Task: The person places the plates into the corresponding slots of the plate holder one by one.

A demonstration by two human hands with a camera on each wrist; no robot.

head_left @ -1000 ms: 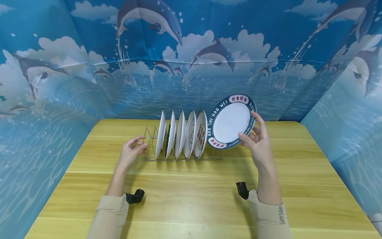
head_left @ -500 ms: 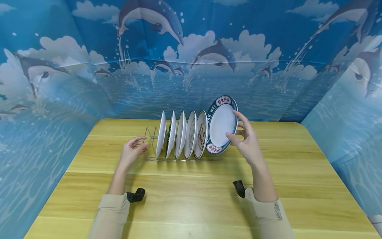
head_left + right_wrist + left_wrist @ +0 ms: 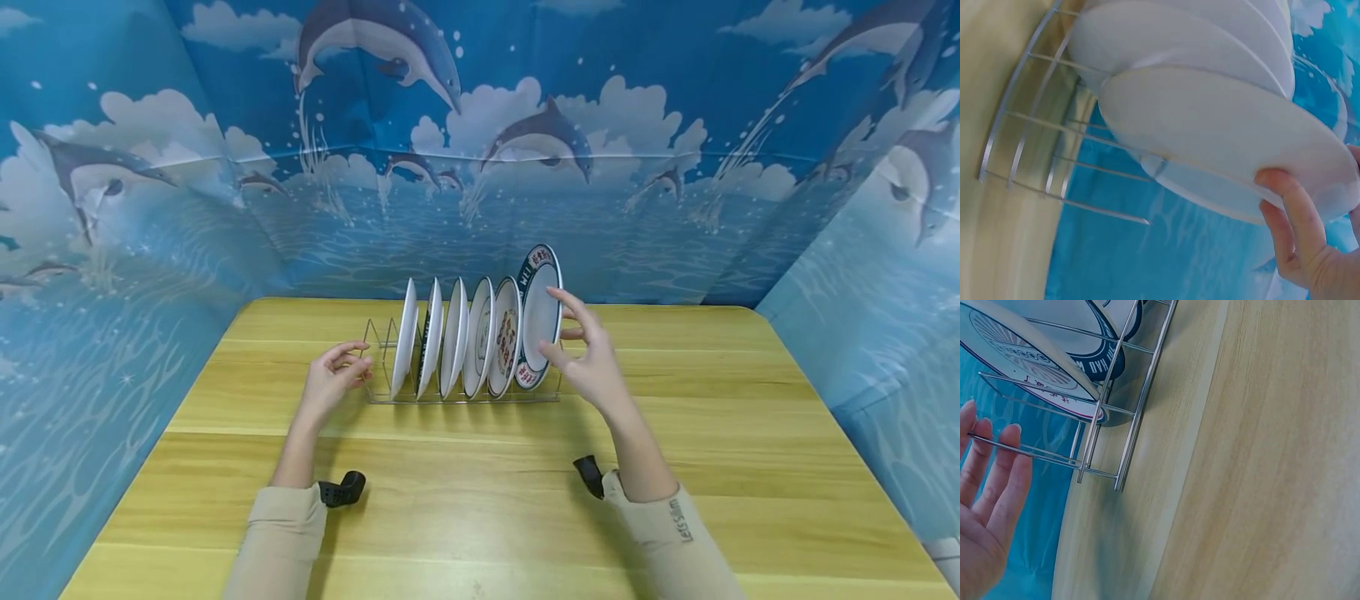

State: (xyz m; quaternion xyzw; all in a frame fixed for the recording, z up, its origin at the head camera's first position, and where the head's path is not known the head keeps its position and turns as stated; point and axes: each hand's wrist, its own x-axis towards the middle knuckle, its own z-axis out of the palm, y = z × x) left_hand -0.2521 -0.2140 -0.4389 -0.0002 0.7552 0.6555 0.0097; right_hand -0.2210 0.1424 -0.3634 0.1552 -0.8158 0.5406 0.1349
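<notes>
A wire plate rack (image 3: 537, 401) stands on the table with several plates upright in a row. At its left end my left hand (image 3: 337, 371) holds an end wire; in the left wrist view the fingers (image 3: 1007, 465) lie at that wire. My right hand (image 3: 596, 367) pinches the right edge of a white oval plate (image 3: 538, 321) with a dark green lettered rim. This plate tilts at the rack's right end, its lower edge down among the wires. From the right wrist, its white underside (image 3: 1229, 137) overlaps the neighbouring plate (image 3: 1166, 37).
The nearest standing plate (image 3: 507, 337) has a printed floral centre. A yellow wood table (image 3: 465, 500) carries the rack near its back edge. Blue dolphin-print cloth (image 3: 480, 208) hangs behind and at both sides. Black wrist mounts (image 3: 342, 489) stick out from both sleeves.
The right hand has brought the green-rimmed plate left and slightly down into the rack's right end, turning it more edge-on. The left hand and the other plates have stayed in place.
</notes>
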